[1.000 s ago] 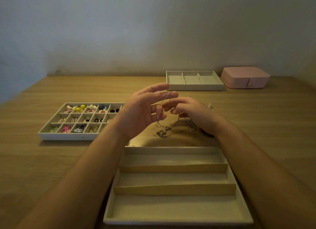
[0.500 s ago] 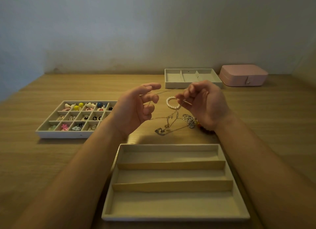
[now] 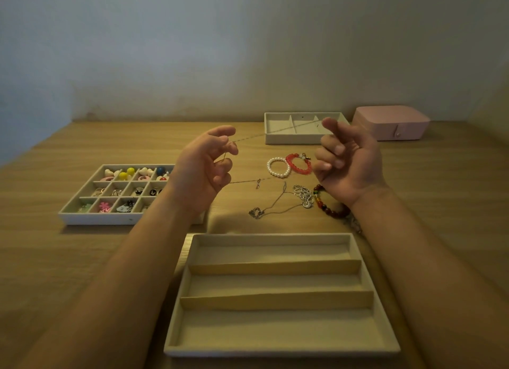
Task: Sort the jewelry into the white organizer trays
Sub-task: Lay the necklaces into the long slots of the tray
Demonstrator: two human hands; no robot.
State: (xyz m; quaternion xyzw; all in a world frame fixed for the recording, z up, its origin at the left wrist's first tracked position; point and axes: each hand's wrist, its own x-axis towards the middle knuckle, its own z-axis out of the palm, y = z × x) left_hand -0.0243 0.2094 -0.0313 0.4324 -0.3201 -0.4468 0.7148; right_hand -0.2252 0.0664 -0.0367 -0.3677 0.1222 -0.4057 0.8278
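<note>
**A:** What could go wrong from here?

**B:** A thin silver chain necklace (image 3: pixel 248 138) is stretched in the air between two raised hands. It looks very fine, so pulling the hands further apart could snap it or slide it out of the fingertips. A small pendant (image 3: pixel 258 183) hangs on its lower strand, right above loose jewelry on the wooden table (image 3: pixel 82 258). That jewelry is a white pearl bracelet (image 3: pixel 278 167), a red bead bracelet (image 3: pixel 298 163), a heap of silver chains (image 3: pixel 303 195) and a dark red bead bracelet (image 3: pixel 329 207). If the chain comes down carelessly, it could snag and tangle in them.

**A:** How do the hands hold it?

**B:** The left hand (image 3: pixel 202 170) pinches one end between the thumb and curled fingers. The right hand (image 3: pixel 349 164) is well apart from it and curls its fingers on the other end. The pinch itself is too small to see clearly.

**A:** Where is the necklace relative to the trays?

**B:** It hangs between the hands, above the table and just beyond the far edge of the near white tray with three long slots (image 3: pixel 275 350). Those slots seem the likely place for it. A white grid tray of small earrings (image 3: pixel 110 219) lies to the left, partly behind the left wrist. A smaller white tray (image 3: pixel 292 139) and a pink box (image 3: pixel 391 123) sit at the far right.
</note>
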